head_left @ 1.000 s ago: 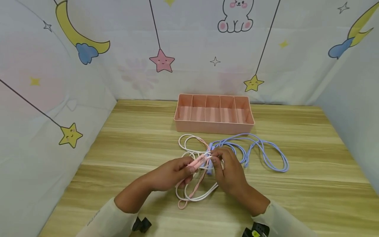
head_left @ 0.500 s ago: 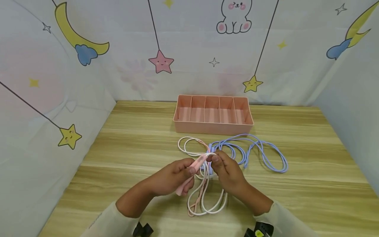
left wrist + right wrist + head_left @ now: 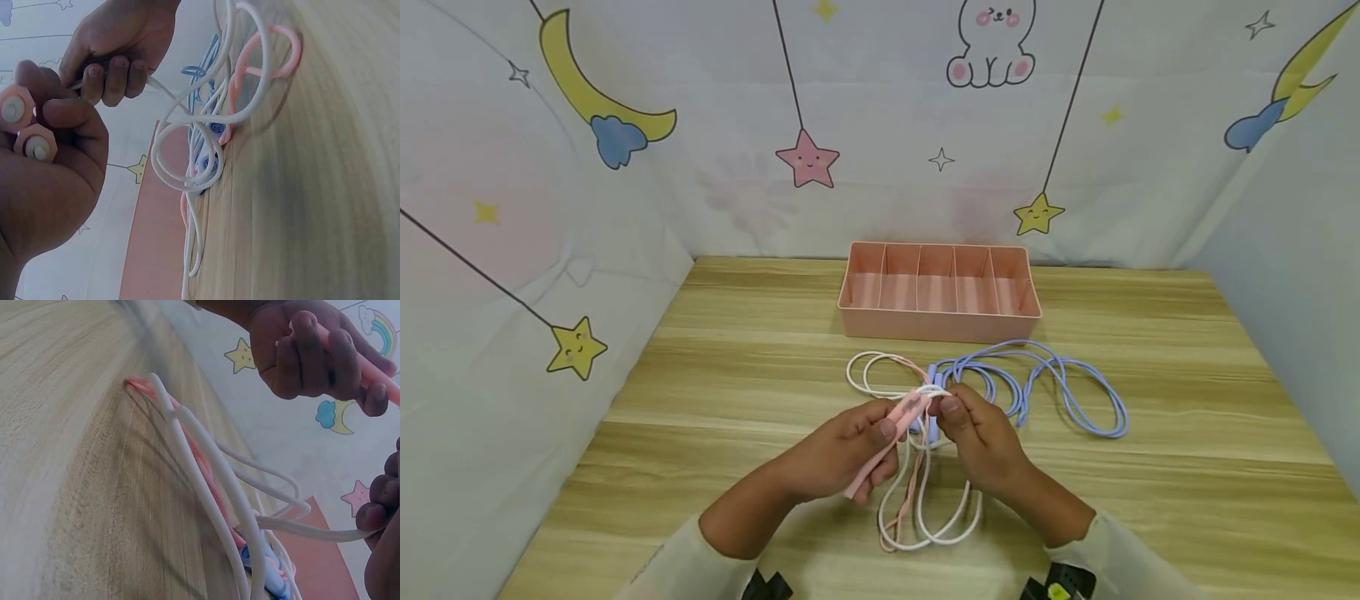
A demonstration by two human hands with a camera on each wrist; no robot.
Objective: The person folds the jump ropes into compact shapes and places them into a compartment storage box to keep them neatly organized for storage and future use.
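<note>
Pink handles (image 3: 880, 446) gripped in left hand (image 3: 838, 454), fingers curled round them; white rope (image 3: 936, 517) pinched by right hand (image 3: 981, 437) just right of handle tops; loops below grip drawn nearer since a second ago; blue rope (image 3: 1060, 392) right of grip, unmoved; pink organiser (image 3: 940, 321) beyond, unchanged.

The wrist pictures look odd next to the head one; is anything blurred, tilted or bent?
Head view: sharp, evenly lit, table edges splay outward. Left wrist view: sideways, the near left hand soft, the white rope crisp. Right wrist view: tilted, dim, the wooden table smeared.
</note>
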